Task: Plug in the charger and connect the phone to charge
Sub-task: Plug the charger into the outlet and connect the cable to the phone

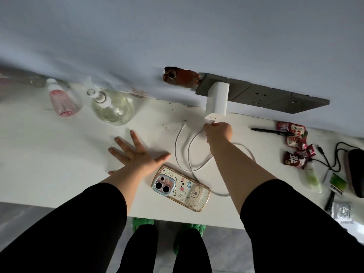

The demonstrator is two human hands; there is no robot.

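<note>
A white charger block (216, 100) sits plugged into the grey wall socket strip (266, 94) above the white table (59, 154). My right hand (217, 132) pinches the cable's plug end right at the charger's underside. The white cable (185, 152) loops across the table, its free tip (184, 123) lying to the left of the charger. A phone (181, 188) in a clear cartoon case lies face down near the front edge, between my forearms. My left hand (136, 152) rests flat on the table with fingers spread, just left of the phone.
A pink bottle (61, 99) and a clear pump bottle (111, 106) stand at the back left. A black pen (271, 132), snack packets (293, 138), a black cable (332, 156) and a dark case (355, 172) crowd the right side. A brick-red hole (181, 76) marks the wall.
</note>
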